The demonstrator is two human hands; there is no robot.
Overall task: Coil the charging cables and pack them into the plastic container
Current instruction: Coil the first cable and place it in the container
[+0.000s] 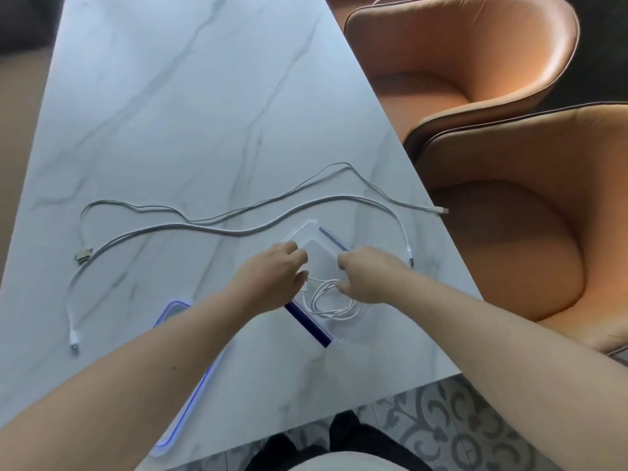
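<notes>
Nearest: clear blue-rimmed plastic lid (190,396) on the white marble-patterned bench (170,113). Beyond it, left hand (272,278) and right hand (368,277) over the clear rectangular plastic container (307,229), fingers pinching a coiled thin white charging cable (331,300) inside. Light, limp, springy; best gripped across the loops. Farther: two uncoiled grey-white cables (238,217) lying loose. Orange leather chairs (475,62) behind.

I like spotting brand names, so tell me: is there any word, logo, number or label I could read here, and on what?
None can be read.
Plastic container: clear, no label visible.
Lid: blue rim only, no print visible.
Coiled white cable and the loose cables: plugs too small to show any marking.
Marble table: grey veins only.
</notes>
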